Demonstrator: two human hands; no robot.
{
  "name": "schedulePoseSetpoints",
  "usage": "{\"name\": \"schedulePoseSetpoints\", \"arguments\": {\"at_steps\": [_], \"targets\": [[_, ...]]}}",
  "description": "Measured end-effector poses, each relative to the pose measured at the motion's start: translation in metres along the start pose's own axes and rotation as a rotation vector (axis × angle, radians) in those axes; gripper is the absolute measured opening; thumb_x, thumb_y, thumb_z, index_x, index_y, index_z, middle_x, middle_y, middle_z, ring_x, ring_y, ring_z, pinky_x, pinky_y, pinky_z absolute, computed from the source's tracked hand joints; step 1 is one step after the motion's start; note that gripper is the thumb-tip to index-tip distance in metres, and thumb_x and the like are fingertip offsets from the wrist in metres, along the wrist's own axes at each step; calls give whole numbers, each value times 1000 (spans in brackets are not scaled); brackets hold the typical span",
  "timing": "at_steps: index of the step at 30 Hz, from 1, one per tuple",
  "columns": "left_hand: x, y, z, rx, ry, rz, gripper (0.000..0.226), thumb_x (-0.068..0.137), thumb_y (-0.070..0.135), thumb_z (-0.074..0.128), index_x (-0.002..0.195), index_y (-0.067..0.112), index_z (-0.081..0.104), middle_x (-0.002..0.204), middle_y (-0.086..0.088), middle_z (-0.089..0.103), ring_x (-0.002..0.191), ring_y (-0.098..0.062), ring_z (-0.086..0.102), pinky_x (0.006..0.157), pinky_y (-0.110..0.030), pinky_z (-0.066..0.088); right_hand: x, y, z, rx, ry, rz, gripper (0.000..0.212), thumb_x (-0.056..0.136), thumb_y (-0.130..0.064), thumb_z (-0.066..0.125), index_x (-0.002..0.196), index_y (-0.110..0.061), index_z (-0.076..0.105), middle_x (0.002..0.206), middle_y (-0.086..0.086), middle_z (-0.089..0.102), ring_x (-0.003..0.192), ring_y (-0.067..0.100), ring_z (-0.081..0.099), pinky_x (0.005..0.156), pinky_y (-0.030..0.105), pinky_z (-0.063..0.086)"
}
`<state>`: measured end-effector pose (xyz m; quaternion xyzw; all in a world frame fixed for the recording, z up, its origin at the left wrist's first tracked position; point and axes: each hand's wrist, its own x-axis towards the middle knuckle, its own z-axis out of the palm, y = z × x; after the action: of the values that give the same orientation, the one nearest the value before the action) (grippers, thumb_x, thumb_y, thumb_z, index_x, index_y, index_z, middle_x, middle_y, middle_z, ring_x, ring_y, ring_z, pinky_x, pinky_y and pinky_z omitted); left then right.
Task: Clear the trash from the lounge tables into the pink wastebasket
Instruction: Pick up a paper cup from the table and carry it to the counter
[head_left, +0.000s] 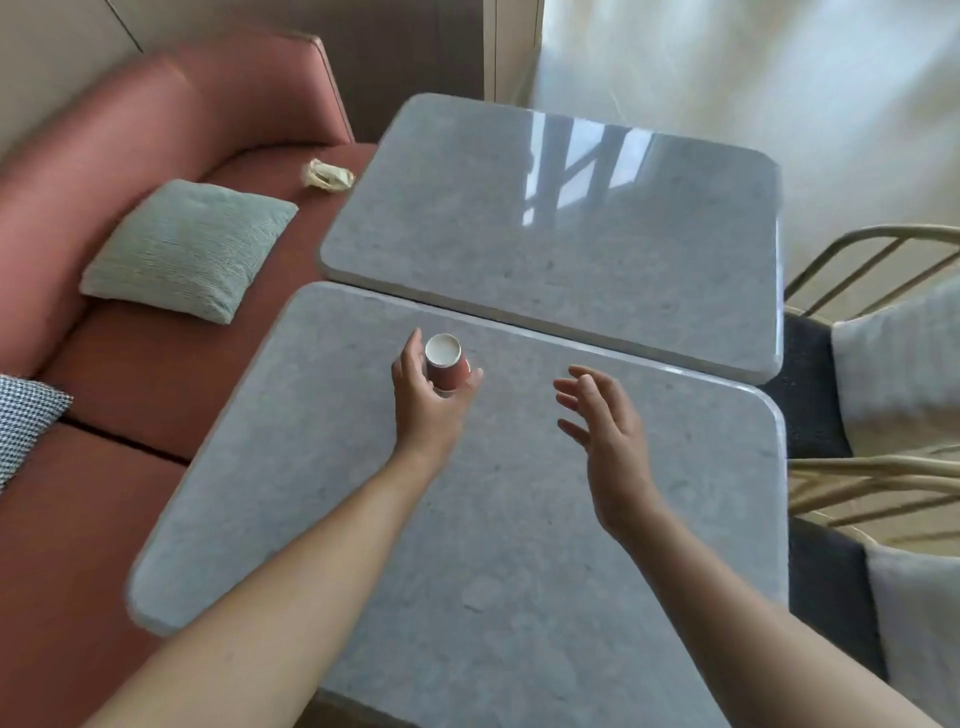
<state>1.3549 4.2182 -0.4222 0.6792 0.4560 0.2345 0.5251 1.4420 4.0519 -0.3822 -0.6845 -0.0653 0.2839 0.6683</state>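
The red paper cup (447, 371) is at frame centre over the near desk (519, 545), its white end facing up; whether mouth or base, the blur hides. The left grip (428, 402) curls round it. The right grip (608, 436), just right, is spread and holds nothing. A crumpled wrapper (327, 175) lies on the sofa (130, 364), upper left.

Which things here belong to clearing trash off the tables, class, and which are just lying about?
Part of the job: red cup, held in the left hand; near table; far table; perhaps the crumpled wrapper, though it lies on the sofa.

Just lying about: green cushion; patterned cushion; chairs.
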Motion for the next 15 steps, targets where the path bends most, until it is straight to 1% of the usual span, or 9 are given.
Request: {"name": "schedulePoseSetpoints", "arguments": {"at_steps": [1,3,6,9,12,15], "targets": [[11,-8,4,38,-13,-14,94,89,21,85,163,18,27,160,-10,32,141,-13,41,115,-27,37,3,4,-1,-1,20,7,41,90,-52,56,121,-27,67,121,0,74,120,18,68,99,39,55],[33,-24,13,113,-38,-29,98,88,23,86,164,21,25,161,-12,28,147,-23,37,117,-29,33,7,10,-4,-9,61,22,42,91,-52,56,121,-26,66,122,2,73,121,20,68,100,42,54],[56,-44,25,228,-76,-19,101,87,21,86,166,19,22,162,-17,24,150,-32,34,123,-40,33,9,17,-12,-21,103,42,42,91,-51,55,122,-25,66,124,5,73,122,22,67,102,45,54],[76,-58,35,322,-105,-24,103,88,20,85,167,18,19,165,-20,19,153,-37,30,125,-41,29,12,21,-18,-22,140,60,43,90,-51,55,122,-24,66,124,5,73,122,22,67,103,45,53],[90,-66,44,348,-113,-46,100,90,17,82,167,19,18,167,-19,19,152,-39,30,123,-40,29,13,27,-21,-25,164,69,45,90,-50,55,124,-22,65,122,4,73,122,22,67,103,44,53],[99,-72,46,349,-106,-61,92,93,13,77,166,20,22,165,-17,26,149,-38,35,122,-40,32,13,31,-18,-28,168,76,43,90,-50,55,122,-23,65,120,2,73,122,22,67,103,45,53]]}}
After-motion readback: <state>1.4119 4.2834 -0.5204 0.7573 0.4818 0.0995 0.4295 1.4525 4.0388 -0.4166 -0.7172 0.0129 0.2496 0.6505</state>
